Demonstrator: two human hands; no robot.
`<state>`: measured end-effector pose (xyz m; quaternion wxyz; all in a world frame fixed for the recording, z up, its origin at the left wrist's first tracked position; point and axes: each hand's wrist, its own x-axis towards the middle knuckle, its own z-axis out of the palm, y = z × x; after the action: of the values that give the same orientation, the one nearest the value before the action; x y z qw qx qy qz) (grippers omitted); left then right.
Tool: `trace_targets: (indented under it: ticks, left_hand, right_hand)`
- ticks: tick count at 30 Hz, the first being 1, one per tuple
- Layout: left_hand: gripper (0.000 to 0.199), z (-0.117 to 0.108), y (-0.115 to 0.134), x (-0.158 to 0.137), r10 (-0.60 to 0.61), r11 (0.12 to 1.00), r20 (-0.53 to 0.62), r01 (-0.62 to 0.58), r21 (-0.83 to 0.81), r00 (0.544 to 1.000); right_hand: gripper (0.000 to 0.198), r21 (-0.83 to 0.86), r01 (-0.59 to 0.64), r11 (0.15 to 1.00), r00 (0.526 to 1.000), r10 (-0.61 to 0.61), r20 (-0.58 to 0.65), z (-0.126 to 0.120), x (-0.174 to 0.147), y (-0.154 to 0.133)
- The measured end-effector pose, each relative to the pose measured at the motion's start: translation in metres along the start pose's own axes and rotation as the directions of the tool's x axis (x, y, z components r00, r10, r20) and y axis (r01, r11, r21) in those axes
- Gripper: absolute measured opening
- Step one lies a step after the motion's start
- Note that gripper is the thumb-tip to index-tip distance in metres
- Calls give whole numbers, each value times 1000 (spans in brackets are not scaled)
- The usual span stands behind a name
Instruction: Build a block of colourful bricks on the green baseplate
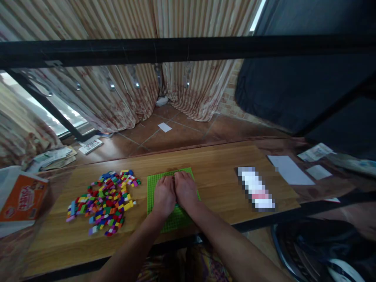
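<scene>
A green studded building-block baseplate (170,225) lies on the wooden table, close to its front edge. Over the middle of the plate, my left hand (164,194) and my right hand (186,190) are side by side, almost touching. Both have their fingers curled in and closed, pointing down toward the studs. Whatever is between the fingers is covered by the hands; only a small dark spot shows in the gap. Left of the plate spreads a loose pile of small coloured toy bricks (107,201), in red, yellow, blue, green, white and other colours.
A blurred-out flat object (255,188) rests on the table (217,172) at the right. Beyond it are white paper sheets (290,170). An orange-and-white box (25,197) stands at the far left. A dark metal bar (188,49) crosses in front of the curtains.
</scene>
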<state>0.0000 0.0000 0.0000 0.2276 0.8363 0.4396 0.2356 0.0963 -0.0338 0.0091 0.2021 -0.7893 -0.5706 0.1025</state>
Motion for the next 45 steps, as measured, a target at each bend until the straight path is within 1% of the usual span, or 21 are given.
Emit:
trace_targets:
  ticks: [7,12,15,18,21,28,30,33,38,42,45]
  left_hand:
    - [30,2,-1,1,-55,992,-86,45,-115,995]
    - [31,3,-5,1,-57,975,-84,37,-221,995]
    - [30,3,-8,1,-57,964,-109,26,-265,992]
    - [26,3,-12,-1,-39,950,-130,-4,-312,991]
    - [26,2,-17,-6,-17,930,-119,-29,-366,993]
    - [48,3,-26,-28,11,914,-115,-56,-402,993]
    - [52,4,-28,-32,20,910,-97,-58,-410,995]
    - [52,6,-30,-35,4,910,-78,-36,-412,997]
    - [50,9,-31,-34,-22,906,-59,-5,-423,998]
    - [48,10,-34,-32,-6,910,-58,-18,-414,998]
    - [46,11,-37,-32,7,915,-45,-25,-403,999]
  right_hand:
    - [30,5,-11,1000,999,11,-51,0,-2,0]
    - [31,29,-22,999,998,23,-56,3,1,3]
    - [32,26,-18,999,997,20,-70,5,3,4]
    - [32,21,-14,1000,995,16,-94,6,4,5]
    - [31,13,-6,1000,992,8,-123,8,4,5]
    - [33,14,26,1000,984,-23,-177,12,4,6]
    - [33,24,31,999,982,-26,-189,15,4,8]
    - [34,41,40,998,979,-31,-200,19,5,10]
    - [33,164,46,985,972,-6,-236,27,7,17]
    - [33,215,62,975,967,-5,-254,28,7,19]
    - [32,230,48,972,966,14,-260,28,6,18]
